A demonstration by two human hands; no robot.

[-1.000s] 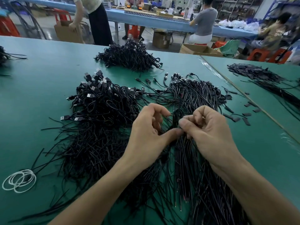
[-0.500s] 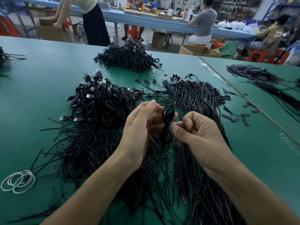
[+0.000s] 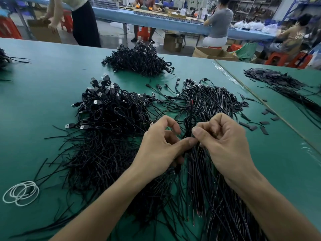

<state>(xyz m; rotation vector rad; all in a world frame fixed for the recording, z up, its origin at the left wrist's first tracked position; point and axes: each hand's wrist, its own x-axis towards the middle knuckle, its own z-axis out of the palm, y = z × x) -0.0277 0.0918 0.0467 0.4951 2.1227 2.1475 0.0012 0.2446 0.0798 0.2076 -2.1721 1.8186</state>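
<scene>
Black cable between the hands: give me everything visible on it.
The black cable is thin, with a smooth, rubbery-looking jacket, folded into small loops standing roughly upright. One end pokes up above them, tip reddish. The left hand and right hand both pinch its lower part between thumb and fingers. It sits over the heap of loose cables on the green table.

Black cable [image 3: 190, 122] dead centre, a flash of red at its tip! Teal-green counter [image 3: 43, 80] all round. White bands [image 3: 20, 193] at eight o'clock, silver-faced black plugs [image 3: 94, 102] at ten, a black heap [image 3: 139, 60] at twelve.
</scene>
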